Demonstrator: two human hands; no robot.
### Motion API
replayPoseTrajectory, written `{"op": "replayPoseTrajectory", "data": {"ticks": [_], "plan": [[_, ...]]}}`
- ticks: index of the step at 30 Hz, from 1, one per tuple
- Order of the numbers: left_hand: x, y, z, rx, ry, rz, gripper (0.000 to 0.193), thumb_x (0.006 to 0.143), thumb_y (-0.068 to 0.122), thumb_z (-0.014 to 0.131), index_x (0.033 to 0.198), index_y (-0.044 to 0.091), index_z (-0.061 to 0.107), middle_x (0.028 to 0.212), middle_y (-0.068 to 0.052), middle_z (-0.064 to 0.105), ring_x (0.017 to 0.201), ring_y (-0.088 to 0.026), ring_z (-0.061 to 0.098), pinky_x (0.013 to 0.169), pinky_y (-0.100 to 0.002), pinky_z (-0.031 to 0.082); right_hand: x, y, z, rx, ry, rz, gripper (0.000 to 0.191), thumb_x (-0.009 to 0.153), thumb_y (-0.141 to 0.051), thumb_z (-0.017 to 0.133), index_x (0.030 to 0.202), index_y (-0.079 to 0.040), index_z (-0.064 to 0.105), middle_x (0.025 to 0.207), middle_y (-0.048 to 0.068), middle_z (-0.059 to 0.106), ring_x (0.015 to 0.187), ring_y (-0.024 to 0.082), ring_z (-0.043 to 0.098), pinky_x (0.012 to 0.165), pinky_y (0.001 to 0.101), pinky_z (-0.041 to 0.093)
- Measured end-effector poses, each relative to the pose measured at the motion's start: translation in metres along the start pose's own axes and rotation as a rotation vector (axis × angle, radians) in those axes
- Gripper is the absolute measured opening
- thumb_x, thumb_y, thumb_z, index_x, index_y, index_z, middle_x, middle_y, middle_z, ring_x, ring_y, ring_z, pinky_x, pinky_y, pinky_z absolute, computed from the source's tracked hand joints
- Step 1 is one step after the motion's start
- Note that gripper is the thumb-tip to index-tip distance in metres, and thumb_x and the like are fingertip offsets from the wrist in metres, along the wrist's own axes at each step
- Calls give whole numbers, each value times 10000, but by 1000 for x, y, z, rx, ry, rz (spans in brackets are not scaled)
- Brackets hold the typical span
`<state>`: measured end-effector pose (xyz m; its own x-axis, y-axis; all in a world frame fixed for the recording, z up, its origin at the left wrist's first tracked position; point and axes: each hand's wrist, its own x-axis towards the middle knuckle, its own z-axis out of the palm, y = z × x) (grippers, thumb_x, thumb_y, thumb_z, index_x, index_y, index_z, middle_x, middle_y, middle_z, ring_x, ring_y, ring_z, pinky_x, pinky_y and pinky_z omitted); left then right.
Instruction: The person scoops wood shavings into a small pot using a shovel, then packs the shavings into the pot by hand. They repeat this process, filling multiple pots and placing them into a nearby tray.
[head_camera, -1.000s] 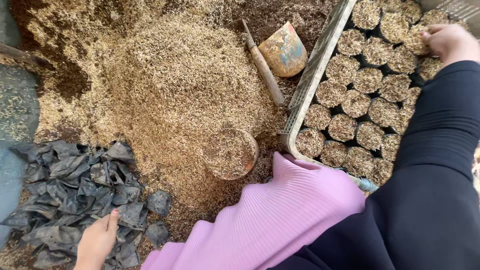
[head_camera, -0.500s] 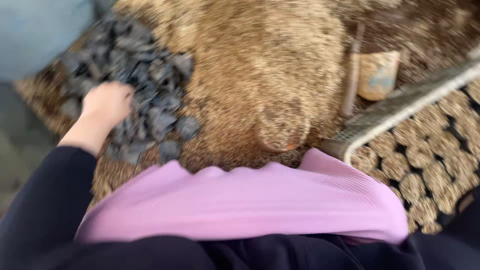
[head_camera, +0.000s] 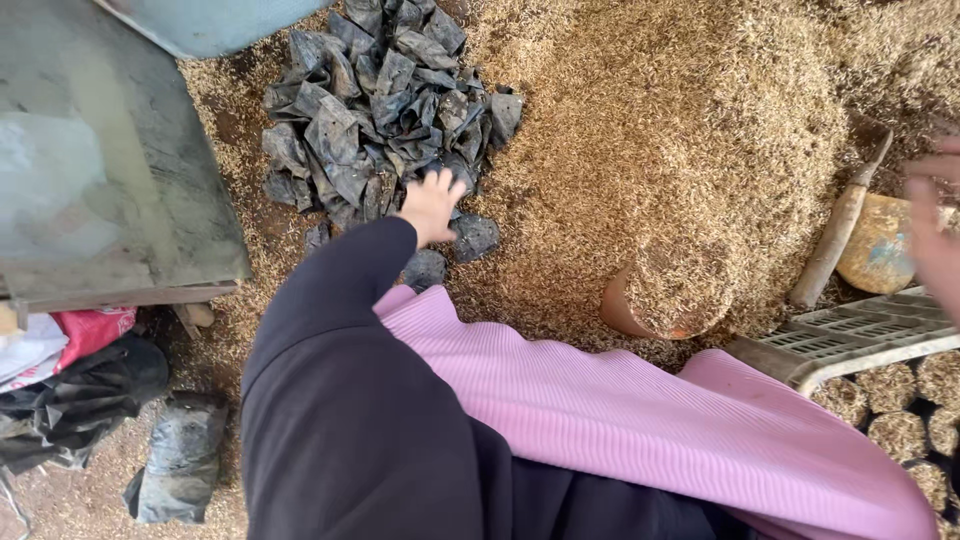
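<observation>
One hand, the left hand (head_camera: 432, 203), fingers spread and holding nothing, rests at the near edge of the pile of black bags (head_camera: 385, 105), which lies directly ahead; right hand (head_camera: 935, 235), blurred, grip unclear, is well apart.

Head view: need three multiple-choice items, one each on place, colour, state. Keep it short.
1. The left hand reaches over:
A) heap of crumpled black plastic bags
B) grey plastic crate
C) red cloth

2. The ribbed fabric at the bottom is:
A) green
B) pink
C) white

3. The round terracotta-coloured pot is:
A) empty
B) upside down
C) filled with tan husk mix

Answers: 1 A, the fingers spread at the heap's near edge; 2 B, pink shows beside the black sleeve; 3 C, husk is heaped over its rim.
</observation>
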<state>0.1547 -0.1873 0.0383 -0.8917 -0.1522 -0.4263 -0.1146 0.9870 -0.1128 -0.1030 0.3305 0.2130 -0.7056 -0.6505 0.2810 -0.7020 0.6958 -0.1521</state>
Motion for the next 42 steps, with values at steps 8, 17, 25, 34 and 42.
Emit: {"op": "replayPoseTrajectory", "data": {"ticks": [8, 17, 25, 34, 42], "plan": [[18, -32, 6, -26, 357, -125, 240, 774, 98, 671, 1009, 49, 677, 1139, -132, 626, 1092, -315, 584, 793, -441, 540, 63, -131, 81, -154, -391, -409, 172, 999, -295, 610, 1084, -192, 717, 1284, -19, 677, 1232, 170, 623, 1180, 584, 355], [32, 32, -77, -713, 418, -108, 309, 827, -17, 626, 1116, 16, 523, 1074, -227, 642, 1003, -427, 643, 893, -498, 523, 71, -144, 133, -194, -903, -57, 893, 843, -546, 760, 1586, -323, 318, 1626, 247, 58, 1448, 550, 191, 1079, 657, 355], [65, 149, -140, -1200, 89, 43, 230, 813, -41, 665, 996, 34, 547, 1010, -114, 613, 678, -197, 753, 580, -343, 604, 95, -52, 158, 442, -770, 374, 749, 852, -202, 726, 1538, -190, 424, 1630, 185, 342, 1174, 320, 663, 1009, 463, 605], [124, 271, -131, -1418, 16, -56, 226, 812, -44, 711, 990, 12, 583, 874, -97, 679, 595, -178, 718, 517, -286, 572, 70, -25, 63, 1510, -484, 870, 768, 853, -62, 697, 1550, -166, 390, 1128, 115, 694, 1073, 217, 667, 928, 528, 538], [106, 302, -119, -1530, -6, -60, 243, 835, -16, 687, 1036, 26, 558, 891, -85, 629, 594, -158, 710, 484, -246, 608, 37, -63, 67, 1279, -443, 765, 678, 854, -12, 714, 1474, -116, 459, 1207, 106, 650, 1156, 227, 616, 1031, 471, 451]]}}
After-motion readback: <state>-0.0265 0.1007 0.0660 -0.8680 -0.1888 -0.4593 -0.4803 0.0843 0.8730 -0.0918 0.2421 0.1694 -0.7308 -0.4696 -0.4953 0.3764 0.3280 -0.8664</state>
